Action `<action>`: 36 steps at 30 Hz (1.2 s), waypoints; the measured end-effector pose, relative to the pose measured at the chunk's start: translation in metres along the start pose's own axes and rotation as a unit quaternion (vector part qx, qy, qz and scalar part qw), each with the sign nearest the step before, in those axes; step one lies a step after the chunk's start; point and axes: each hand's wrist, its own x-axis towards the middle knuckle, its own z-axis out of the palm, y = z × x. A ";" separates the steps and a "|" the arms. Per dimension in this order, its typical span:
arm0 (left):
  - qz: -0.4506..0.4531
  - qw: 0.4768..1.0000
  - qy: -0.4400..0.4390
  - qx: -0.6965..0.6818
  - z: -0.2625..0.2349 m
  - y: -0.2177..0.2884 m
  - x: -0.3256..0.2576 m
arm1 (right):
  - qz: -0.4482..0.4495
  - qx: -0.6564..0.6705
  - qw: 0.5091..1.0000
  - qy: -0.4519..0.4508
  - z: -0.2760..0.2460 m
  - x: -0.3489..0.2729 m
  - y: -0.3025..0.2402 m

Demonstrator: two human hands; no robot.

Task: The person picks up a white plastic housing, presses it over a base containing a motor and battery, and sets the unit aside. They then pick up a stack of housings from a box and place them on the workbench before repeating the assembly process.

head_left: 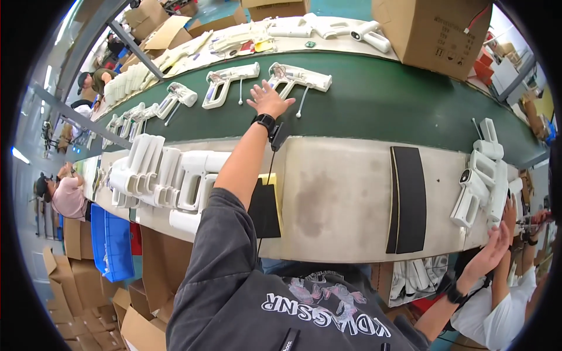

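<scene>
My left hand [270, 102] reaches over the green conveyor belt with its fingers spread, holding nothing. Its fingertips overlap the grip end of an open white gun-shaped housing [307, 79] with wires inside and a thin rod hanging from it; whether they touch, I cannot tell. Left of it lies a similar open housing [234, 76]. My right hand [490, 251] is at the bench's right end, open, fingers stretched out, near a closed white gun-shaped unit [468, 205]. More white units [489, 140] lie beside that one.
A person in a white shirt [497, 310] works close on my right. Black foam strips [410, 199] lie on the bench [333, 193]. White shells [146, 169] are stacked at left, above a blue bin [111, 243]. A large cardboard box [436, 35] stands beyond the belt.
</scene>
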 end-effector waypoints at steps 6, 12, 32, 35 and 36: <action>0.052 0.996 -0.056 -0.046 -0.021 -0.020 0.032 | 0.038 0.001 0.992 -0.119 0.004 -0.059 0.008; 0.158 0.985 0.013 -0.071 -0.099 0.013 -0.074 | 0.039 0.069 0.972 -0.221 0.077 -0.121 -0.024; 0.156 0.986 0.013 -0.063 -0.087 -0.031 -0.372 | 0.006 0.217 0.880 -0.422 0.142 -0.154 -0.086; 0.147 0.988 -0.005 -0.050 -0.098 -0.046 -0.374 | 0.026 0.194 0.874 -0.444 0.146 -0.156 -0.088; 0.142 0.988 0.017 -0.053 -0.101 -0.051 -0.369 | 0.029 0.194 0.873 -0.446 0.147 -0.157 -0.089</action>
